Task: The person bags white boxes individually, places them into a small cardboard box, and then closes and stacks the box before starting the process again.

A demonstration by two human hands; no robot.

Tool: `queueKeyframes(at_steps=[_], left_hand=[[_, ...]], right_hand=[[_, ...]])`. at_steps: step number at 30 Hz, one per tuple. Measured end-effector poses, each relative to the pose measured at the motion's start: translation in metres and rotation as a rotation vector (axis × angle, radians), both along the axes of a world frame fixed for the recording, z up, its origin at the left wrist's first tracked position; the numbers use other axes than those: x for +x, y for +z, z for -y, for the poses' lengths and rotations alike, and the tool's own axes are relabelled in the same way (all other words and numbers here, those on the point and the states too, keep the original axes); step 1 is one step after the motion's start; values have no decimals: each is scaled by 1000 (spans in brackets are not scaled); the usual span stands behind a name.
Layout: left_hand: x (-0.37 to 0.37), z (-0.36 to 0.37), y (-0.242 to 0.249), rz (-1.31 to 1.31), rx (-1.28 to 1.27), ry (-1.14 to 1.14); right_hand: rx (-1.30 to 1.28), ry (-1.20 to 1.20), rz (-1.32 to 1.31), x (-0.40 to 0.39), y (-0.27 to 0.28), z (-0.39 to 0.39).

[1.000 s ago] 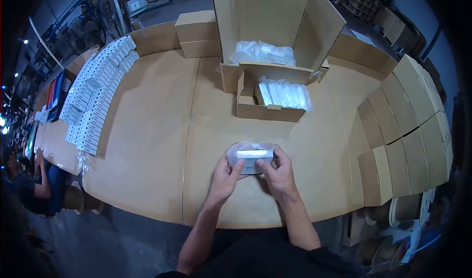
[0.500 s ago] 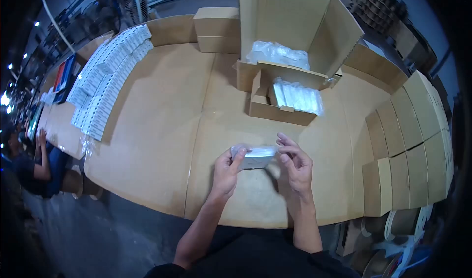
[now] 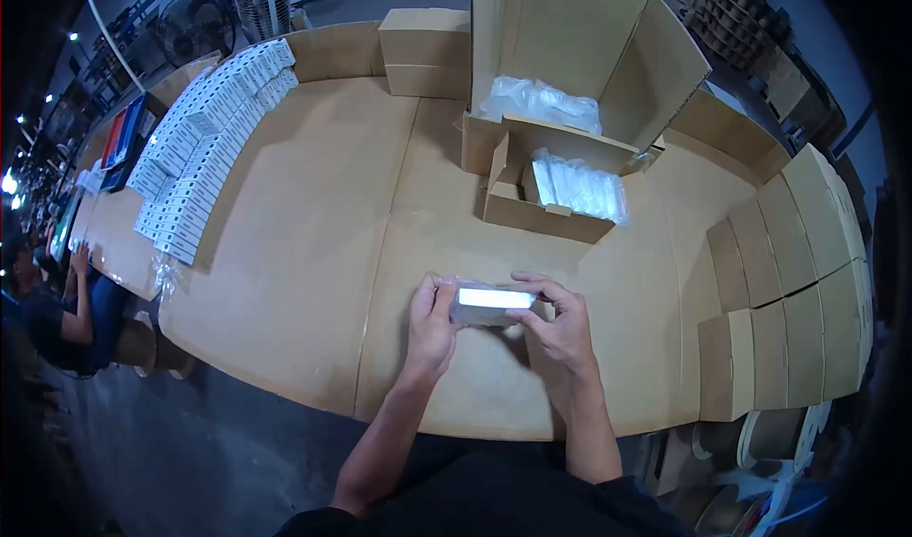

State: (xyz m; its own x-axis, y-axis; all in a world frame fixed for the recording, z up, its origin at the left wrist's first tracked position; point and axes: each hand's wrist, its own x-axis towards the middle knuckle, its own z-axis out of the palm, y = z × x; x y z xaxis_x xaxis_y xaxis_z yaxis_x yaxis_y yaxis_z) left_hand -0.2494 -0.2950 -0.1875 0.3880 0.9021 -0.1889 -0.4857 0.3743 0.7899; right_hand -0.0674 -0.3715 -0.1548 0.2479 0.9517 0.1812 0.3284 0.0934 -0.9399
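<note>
A small white box in clear plastic wrap (image 3: 492, 303) is held above the cardboard-covered table between both hands. My left hand (image 3: 434, 326) grips its left end, thumb along the side. My right hand (image 3: 559, 322) has its thumb and fingers closed on the right end. Beyond the hands stands an open low carton (image 3: 541, 221) with a row of wrapped white packs (image 3: 581, 188) inside. Behind it, a taller open carton (image 3: 570, 38) contains crumpled clear plastic bags (image 3: 541, 105).
Rows of small white boxes (image 3: 204, 143) line the left edge. Stacked brown cartons (image 3: 793, 295) stand at the right, and a closed carton (image 3: 427, 51) at the back. A seated person (image 3: 71, 314) is at the far left, beside a blue tray (image 3: 126, 143).
My right hand has moved in and closed on the right end of the wrapped box. The box is now turned, with a bright white side showing.
</note>
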Motion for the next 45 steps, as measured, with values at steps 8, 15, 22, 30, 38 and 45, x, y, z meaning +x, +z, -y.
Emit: queueKeyframes(at_steps=[8, 15, 22, 30, 38, 45], left_hand=[[-19, -4, 21, -86, 316, -232], [-24, -16, 25, -283, 478, -374], [-5, -39, 29, -237, 379, -452], [20, -89, 35, -1230, 1362, -247], [37, -106, 16, -1343, 1472, -201], [37, -106, 12, -1360, 1504, -159]], right_hand=[[126, 29, 194, 6, 16, 4], [125, 120, 462, 18, 44, 8], [228, 130, 524, 40, 71, -9], [417, -438, 328, 50, 56, -68], [399, -497, 528, 37, 30, -99], [240, -469, 685, 40, 21, -113]])
